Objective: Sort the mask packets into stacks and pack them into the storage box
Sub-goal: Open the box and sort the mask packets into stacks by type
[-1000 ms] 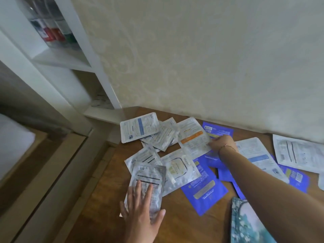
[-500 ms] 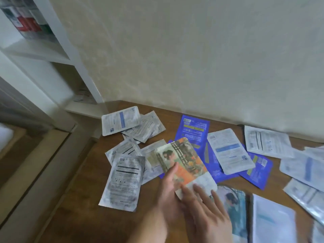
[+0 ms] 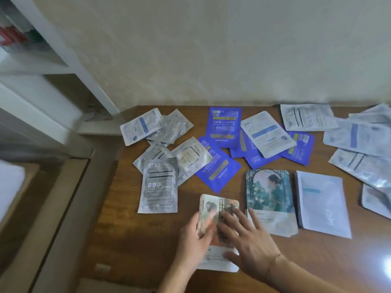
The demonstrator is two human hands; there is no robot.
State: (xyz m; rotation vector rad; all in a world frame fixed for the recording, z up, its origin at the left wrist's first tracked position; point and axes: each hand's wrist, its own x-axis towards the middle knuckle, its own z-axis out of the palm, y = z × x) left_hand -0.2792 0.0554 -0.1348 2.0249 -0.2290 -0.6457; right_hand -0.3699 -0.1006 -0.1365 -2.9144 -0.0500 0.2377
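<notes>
Mask packets lie scattered on a wooden table [image 3: 131, 233]. An orange illustrated packet [image 3: 220, 205] lies near the front edge. My left hand [image 3: 195, 235] grips its left side, thumb on top. My right hand [image 3: 248, 240] presses flat on it with spread fingers. To its right sits a stack of teal illustrated packets [image 3: 269, 195], then a stack of plain white packets [image 3: 321, 201]. Several blue packets [image 3: 220, 166] lie in the middle, and silver packets [image 3: 158, 185] lie to the left. No storage box is in view.
More silver packets [image 3: 359, 140] spread along the right side up to the wall [image 3: 211, 49]. A white shelf unit [image 3: 69, 60] stands at the back left. The table's left edge drops to a lower beige surface [image 3: 63, 208].
My right hand picked the orange packet from the far pile and brought it to the front edge. My left hand left the silver packet and now grips the orange one. The view swung right.
</notes>
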